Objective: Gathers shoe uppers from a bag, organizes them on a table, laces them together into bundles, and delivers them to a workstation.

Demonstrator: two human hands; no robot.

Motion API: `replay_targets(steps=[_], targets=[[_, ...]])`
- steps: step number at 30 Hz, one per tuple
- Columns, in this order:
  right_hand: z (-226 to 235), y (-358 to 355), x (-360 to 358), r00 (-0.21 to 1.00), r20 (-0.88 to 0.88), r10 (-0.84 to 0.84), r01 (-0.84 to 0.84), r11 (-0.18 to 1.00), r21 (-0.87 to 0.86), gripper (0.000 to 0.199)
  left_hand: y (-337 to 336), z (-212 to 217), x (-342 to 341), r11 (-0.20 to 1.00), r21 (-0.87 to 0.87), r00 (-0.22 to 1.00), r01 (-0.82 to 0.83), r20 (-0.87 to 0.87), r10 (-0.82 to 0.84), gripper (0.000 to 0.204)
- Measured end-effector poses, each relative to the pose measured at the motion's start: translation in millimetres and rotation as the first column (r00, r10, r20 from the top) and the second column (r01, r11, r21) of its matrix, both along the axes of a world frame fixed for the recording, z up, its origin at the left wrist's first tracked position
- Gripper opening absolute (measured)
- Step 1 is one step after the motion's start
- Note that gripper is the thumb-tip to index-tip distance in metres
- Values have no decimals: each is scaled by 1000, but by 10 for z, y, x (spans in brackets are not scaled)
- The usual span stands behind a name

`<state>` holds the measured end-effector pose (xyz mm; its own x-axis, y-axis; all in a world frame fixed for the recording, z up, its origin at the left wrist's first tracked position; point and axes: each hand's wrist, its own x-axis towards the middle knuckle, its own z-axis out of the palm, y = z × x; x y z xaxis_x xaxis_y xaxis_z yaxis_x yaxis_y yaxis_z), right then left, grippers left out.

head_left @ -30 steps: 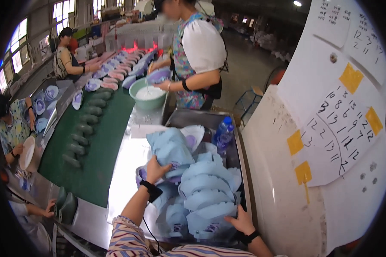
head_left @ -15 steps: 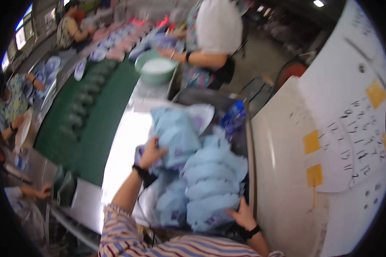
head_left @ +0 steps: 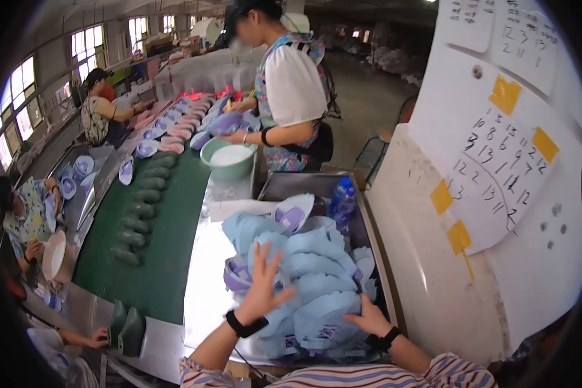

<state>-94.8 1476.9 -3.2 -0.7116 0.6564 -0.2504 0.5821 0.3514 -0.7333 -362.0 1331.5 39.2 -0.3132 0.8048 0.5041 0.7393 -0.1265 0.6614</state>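
Note:
A heap of light-blue shoe uppers with purple laced patches lies in front of me, the nearer ones overlapping in a row. Above the heap's left side, my left hand is raised with its fingers spread, slightly blurred and holding nothing. My right hand rests against the right edge of the nearest upper, thumb and fingers apart. Beside my left hand lies a purple-and-grey upper, partly covered by it. At the heap's far end a white-and-purple upper faces up.
A green conveyor belt carries dark green shoe lasts. Co-workers stand along the line, one just beyond a pale green basin. Blue bottles stand in the tray's far right corner. A white panel with papers rises at right.
My left hand has come off the far uppers, moving nearer and right, its fingers spreading. The far uppers now lie lower and flatter. My right hand stays by the nearest upper. The view has tilted up.

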Motion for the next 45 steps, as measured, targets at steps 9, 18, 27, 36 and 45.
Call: replay_targets(steps=[9, 18, 27, 36, 45], targets=[[198, -613, -1, 996, -85, 30, 6, 916, 402, 77, 221, -305, 696, 900, -434, 836, 40, -478, -268, 94], [679, -1306, 619, 943, -139, 302, -241, 910, 338, 58, 470, -625, 888, 931, -354, 811, -84, -567, -142, 95], [1307, -2379, 1536, 702, -429, 568, -523, 821, 230, 38, -95, 288, 2004, 976, -191, 884, -106, -468, 5, 69], [927, -3150, 3189, 817, -369, 444, -359, 891, 277, 36, -1046, 854, 5115, 510, -51, 418, 859, -505, -755, 31], [900, -3804, 4522, 892, -449, -58, 122, 986, 115, 34, -1094, 327, 6718, 175, -261, 87, 949, -317, -944, 20]])
